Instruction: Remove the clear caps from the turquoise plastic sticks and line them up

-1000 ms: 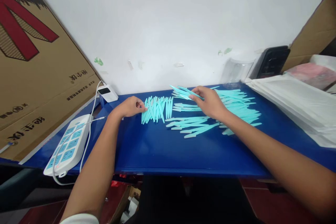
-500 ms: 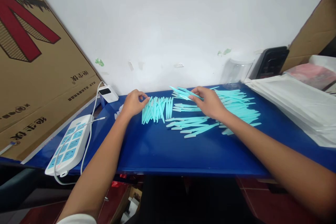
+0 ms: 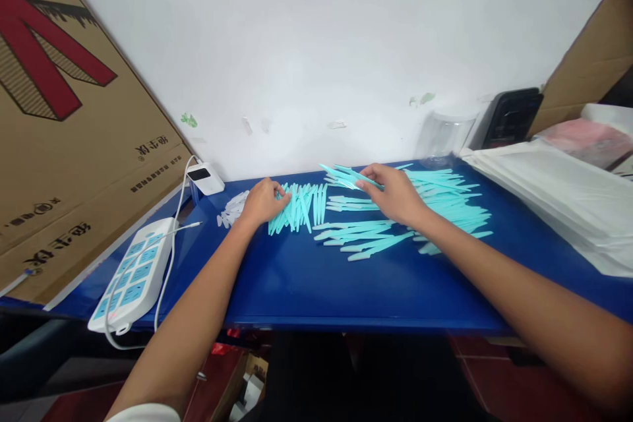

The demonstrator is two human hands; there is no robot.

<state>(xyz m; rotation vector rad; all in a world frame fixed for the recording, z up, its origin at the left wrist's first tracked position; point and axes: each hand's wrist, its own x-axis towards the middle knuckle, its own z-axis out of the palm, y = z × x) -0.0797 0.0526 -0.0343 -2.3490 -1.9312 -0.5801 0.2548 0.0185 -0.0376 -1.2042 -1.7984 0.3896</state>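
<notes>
My right hand is closed on several turquoise eyebrow razors, which fan out leftward from the thumb and fingertips. Beneath and beyond it, more razors lie in a loose spread, with a group pointing left. My left hand has curled fingers pinched at the left side of another row of razors, laid roughly upright in view. Whatever its fingertips hold is hidden. Just left of that hand is a small heap of pale, cap-like pieces.
A white power strip with a cable lies on the blue table at left, near a small white device. White flat packets are stacked at right, before a clear container. A cardboard box stands left.
My left hand has moved slightly right and down onto the left side of the razor row, uncovering more of the pale pieces. My right hand stays almost still with its razors.
</notes>
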